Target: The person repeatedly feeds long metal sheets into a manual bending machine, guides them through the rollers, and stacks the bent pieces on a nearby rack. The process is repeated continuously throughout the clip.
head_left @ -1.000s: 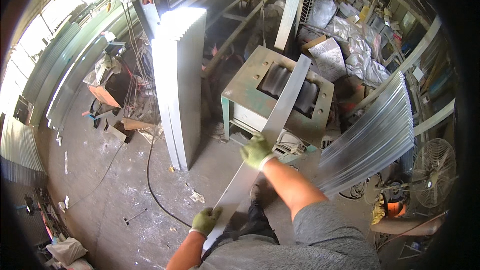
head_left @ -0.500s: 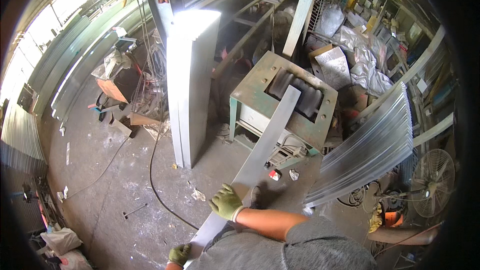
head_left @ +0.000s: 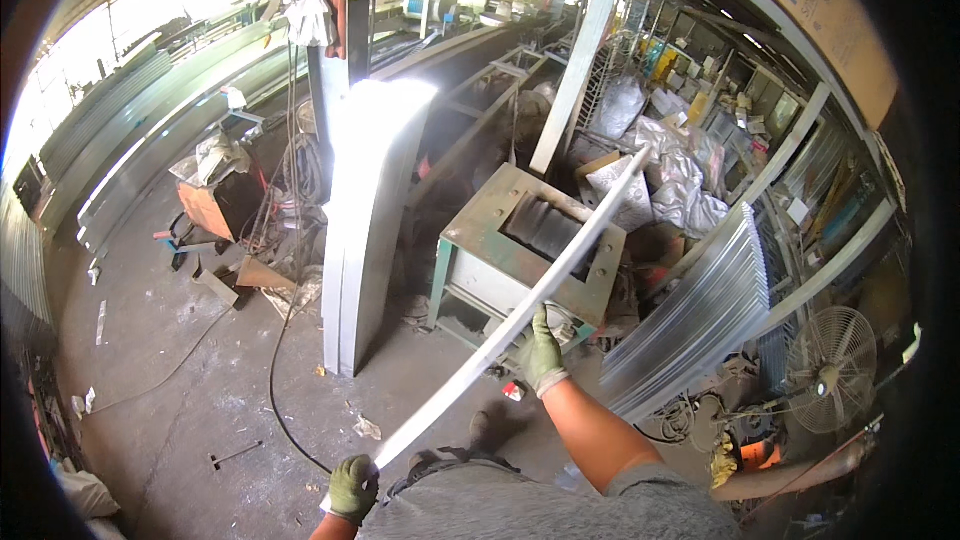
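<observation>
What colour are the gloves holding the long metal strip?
Green. Both gloves, on the left hand and right hand gripping the metal strip, show in the head view.

Left hand [head_left: 353,486] clenched low, right hand [head_left: 540,352] gripping farther out, arm extended.

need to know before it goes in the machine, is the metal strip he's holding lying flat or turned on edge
On edge, or nearly: the metal strip shows only a thin bright line, gripped by the left hand and right hand.

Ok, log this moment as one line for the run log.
left hand: gloved, grips near end of metal strip | right hand: gloved, grips strip mid-length | strip: tilted up over green machine | floor: black cable
</observation>
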### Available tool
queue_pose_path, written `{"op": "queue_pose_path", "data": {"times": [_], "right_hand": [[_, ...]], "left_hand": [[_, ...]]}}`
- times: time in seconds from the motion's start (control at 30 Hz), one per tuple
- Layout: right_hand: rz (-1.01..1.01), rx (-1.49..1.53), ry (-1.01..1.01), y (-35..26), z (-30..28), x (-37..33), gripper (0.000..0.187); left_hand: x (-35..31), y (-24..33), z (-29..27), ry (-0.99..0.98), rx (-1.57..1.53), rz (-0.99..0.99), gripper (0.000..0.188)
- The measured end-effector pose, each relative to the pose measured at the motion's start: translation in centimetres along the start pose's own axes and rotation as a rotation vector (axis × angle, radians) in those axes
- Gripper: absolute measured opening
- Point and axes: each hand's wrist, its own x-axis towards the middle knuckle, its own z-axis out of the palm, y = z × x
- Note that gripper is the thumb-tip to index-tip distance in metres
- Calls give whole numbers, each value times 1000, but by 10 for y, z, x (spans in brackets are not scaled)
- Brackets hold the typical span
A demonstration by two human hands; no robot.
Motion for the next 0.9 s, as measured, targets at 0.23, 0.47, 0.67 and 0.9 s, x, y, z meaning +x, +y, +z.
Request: {"op": "queue_pose_path", "data": {"times": [0.23, 0.47, 0.67, 0.9], "right_hand": [[77, 379, -162, 23, 22, -28, 54], [-60, -307, -268, 72, 44, -47, 30], [100, -460, -289, 74, 98, -85, 32], [23, -534, -399, 87, 135, -87, 36]], "left_hand": [[-33, -37, 0, 72, 171, 26, 70], [-80, -94, 20, -209, 312, -563, 100], [-62, -91, 6, -530, 367, -724, 69], [131, 35, -66, -92, -33, -105, 88]]}}
